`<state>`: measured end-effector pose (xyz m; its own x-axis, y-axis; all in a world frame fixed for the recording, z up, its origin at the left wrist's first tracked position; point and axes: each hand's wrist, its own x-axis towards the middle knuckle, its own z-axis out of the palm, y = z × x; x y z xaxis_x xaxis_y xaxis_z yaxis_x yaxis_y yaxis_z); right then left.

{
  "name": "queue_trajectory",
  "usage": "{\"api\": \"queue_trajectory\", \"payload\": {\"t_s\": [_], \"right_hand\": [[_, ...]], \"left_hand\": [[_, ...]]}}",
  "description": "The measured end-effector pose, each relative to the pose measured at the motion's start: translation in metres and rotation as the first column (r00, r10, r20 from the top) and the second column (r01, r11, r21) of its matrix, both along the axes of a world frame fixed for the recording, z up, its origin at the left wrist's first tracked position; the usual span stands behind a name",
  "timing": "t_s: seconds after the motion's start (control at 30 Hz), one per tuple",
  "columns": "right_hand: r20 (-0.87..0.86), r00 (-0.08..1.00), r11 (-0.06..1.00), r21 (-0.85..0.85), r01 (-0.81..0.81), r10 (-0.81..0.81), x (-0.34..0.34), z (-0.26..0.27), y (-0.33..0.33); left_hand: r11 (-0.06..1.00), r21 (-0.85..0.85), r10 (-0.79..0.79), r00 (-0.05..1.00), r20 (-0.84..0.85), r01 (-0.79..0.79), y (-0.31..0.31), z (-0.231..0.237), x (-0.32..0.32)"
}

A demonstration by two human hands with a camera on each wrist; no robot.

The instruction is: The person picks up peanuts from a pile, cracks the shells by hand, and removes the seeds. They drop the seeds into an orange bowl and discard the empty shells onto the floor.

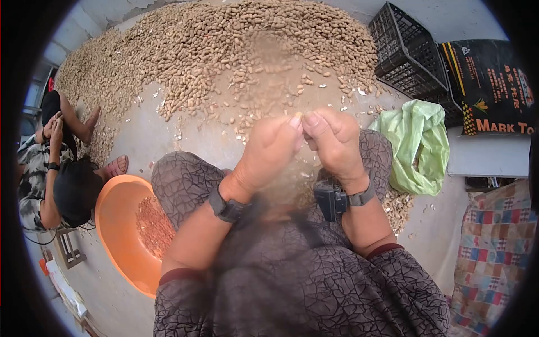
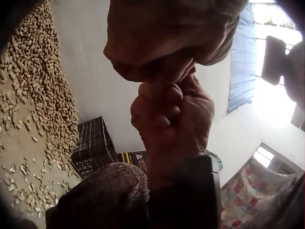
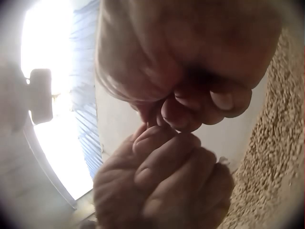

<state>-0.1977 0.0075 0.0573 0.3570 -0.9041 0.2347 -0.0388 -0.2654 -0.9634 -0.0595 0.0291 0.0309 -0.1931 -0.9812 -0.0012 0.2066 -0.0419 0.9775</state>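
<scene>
In front of the chest, my left hand [image 1: 269, 147] and right hand [image 1: 337, 143] meet thumb tip to thumb tip, with the other fingers curled in. Both wrist views show the fingertips pressed close together. They pinch a small thing, by the surroundings a peanut, which the fingers hide almost wholly. Beyond the hands, a broad heap of unshelled peanuts [image 1: 224, 50] covers the floor. Loose shells [image 2: 28, 191] lie scattered nearer the knees. At the left knee stands an orange basin [image 1: 115, 224] with reddish peanut kernels [image 1: 154, 227] in it.
To the right are a green sack [image 1: 415, 146], a black plastic crate [image 1: 407, 56] and a black printed bag [image 1: 494, 84]. A patchwork cloth [image 1: 494, 258] hangs at lower right. Another person [image 1: 70, 185] sits beyond the basin on the left, hands together.
</scene>
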Motion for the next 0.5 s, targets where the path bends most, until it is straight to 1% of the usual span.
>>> {"api": "queue_trajectory", "payload": {"t_s": [0.07, 0.1, 0.13, 0.17, 0.2, 0.23, 0.27, 0.33, 0.37, 0.4, 0.43, 0.47, 0.5], "right_hand": [[-0.003, 1.0, 0.99, 0.138, -0.001, 0.001, -0.002, -0.005, -0.002], [-0.003, 1.0, 0.99, 0.14, -0.001, 0.001, -0.002, -0.005, -0.001], [0.012, 1.0, 0.978, 0.206, -0.019, 0.017, -0.002, -0.003, -0.001], [0.029, 0.999, 0.962, 0.27, -0.038, 0.031, -0.001, -0.002, -0.001], [0.03, 0.999, 0.962, 0.269, -0.037, 0.031, 0.0, -0.001, 0.0], [0.086, 0.996, 0.96, 0.278, -0.04, 0.017, 0.003, -0.001, 0.0], [0.143, 0.99, 0.958, 0.285, -0.044, 0.003, 0.005, 0.0, 0.0], [0.154, 0.988, 0.961, 0.272, -0.045, 0.003, 0.005, 0.005, 0.004], [0.161, 0.987, 0.964, 0.262, -0.048, 0.005, 0.005, 0.006, 0.005], [0.162, 0.987, 0.965, 0.259, -0.049, 0.007, 0.004, 0.006, 0.004], [0.074, 0.997, 0.986, 0.162, -0.026, 0.014, 0.003, 0.004, 0.003], [-0.013, 1.0, 0.998, 0.063, -0.009, 0.01, 0.002, 0.003, 0.003], [-0.012, 1.0, 0.998, 0.06, -0.007, 0.008, 0.002, 0.004, 0.003]], "left_hand": [[1.0, -0.013, 0.01, 1.0, -0.021, -0.01, 0.003, 0.0, -0.001], [0.997, -0.056, 0.045, 0.999, -0.019, -0.046, 0.004, -0.002, -0.002], [0.992, -0.102, 0.078, 0.997, -0.019, -0.08, 0.005, -0.003, -0.003], [0.992, -0.102, 0.078, 0.997, -0.019, -0.079, 0.005, -0.002, -0.003], [0.996, -0.047, 0.079, 0.997, -0.022, -0.079, 0.005, -0.001, -0.002], [0.997, 0.008, 0.079, 0.997, -0.025, -0.079, 0.005, 0.001, -0.001], [0.997, 0.006, 0.079, 0.997, -0.023, -0.078, 0.004, 0.004, 0.0], [0.977, 0.19, 0.098, 0.995, -0.011, -0.094, 0.003, 0.01, 0.003], [0.978, 0.186, 0.1, 0.995, -0.012, -0.096, 0.001, 0.009, 0.003], [0.989, 0.123, 0.09, 0.996, -0.015, -0.087, -0.001, 0.007, 0.004], [0.995, 0.062, 0.078, 0.997, -0.016, -0.077, -0.002, 0.007, 0.005], [0.995, 0.06, 0.077, 0.997, -0.015, -0.076, -0.003, 0.007, 0.007], [0.996, 0.086, 0.007, 0.999, -0.046, -0.004, -0.004, 0.007, 0.012]]}}
